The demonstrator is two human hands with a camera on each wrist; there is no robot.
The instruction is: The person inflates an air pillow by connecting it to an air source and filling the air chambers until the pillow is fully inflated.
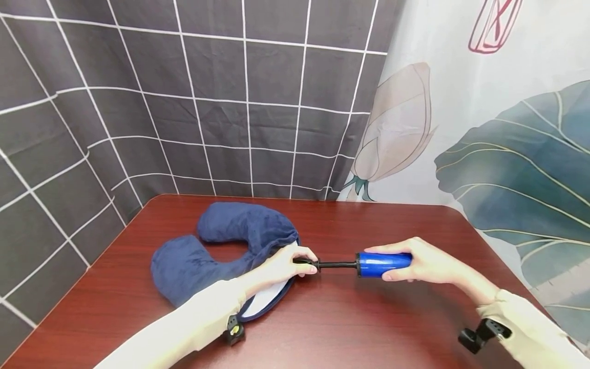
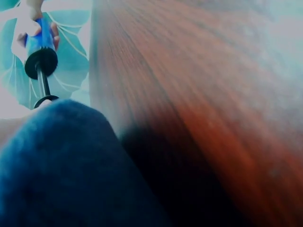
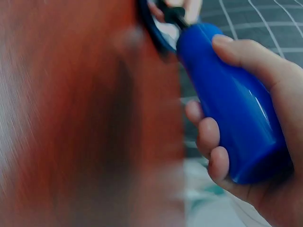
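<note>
A blue hand pump (image 1: 378, 264) with a black rod lies level above the table, its barrel to the right. My right hand (image 1: 426, 260) grips the blue barrel; in the right wrist view the fingers (image 3: 208, 135) and thumb curl round it. With thumb and fingers, my left hand (image 1: 288, 260) holds the black end piece (image 1: 306, 262) of the rod, beside a round flange. Under the left hand and forearm is a navy U-shaped neck pillow (image 1: 180, 264), with a white part showing along its right edge. The pillow hides much of the left hand in the left wrist view.
The reddish-brown wooden table (image 1: 350, 328) carries the pillow on its left half. Behind it hangs a dark grey gridded curtain (image 1: 207, 102), and a leaf-printed cloth (image 1: 511, 154) hangs at the right. Small black devices sit on both wrists.
</note>
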